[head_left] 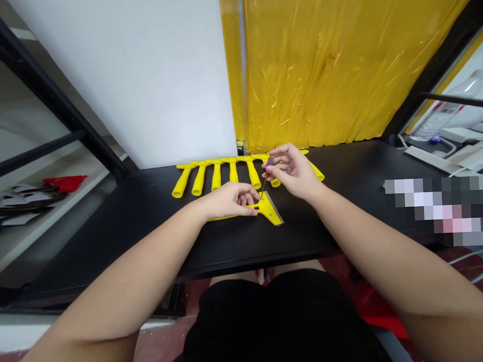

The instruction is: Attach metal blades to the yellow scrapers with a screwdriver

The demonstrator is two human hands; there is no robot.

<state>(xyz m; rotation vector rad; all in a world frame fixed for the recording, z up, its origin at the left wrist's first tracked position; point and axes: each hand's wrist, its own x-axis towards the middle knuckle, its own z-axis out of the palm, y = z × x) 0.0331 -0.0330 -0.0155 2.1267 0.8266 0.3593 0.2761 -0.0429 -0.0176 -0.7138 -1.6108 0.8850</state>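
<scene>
My left hand [239, 198] is closed around the handle of a yellow scraper [270, 212] that lies on the black table. The scraper's wide head points right, with a metal blade along its edge and two screws in its face. My right hand [293, 171] pinches a thin screwdriver [264, 183], its shaft slanting down to the upper screw. The fingers partly cover the screwdriver's handle. Behind both hands stretches a row of several yellow scraper handles [216, 175], lying side by side; my right hand hides some of them.
A black table [147, 228] carries the work. Behind it stand a white panel [141, 73] and a yellow plastic curtain [320, 65]. Black frame bars rise on both sides. On the left shelf lies a red object [65, 183]; on the right stands a clear bottle [442, 111].
</scene>
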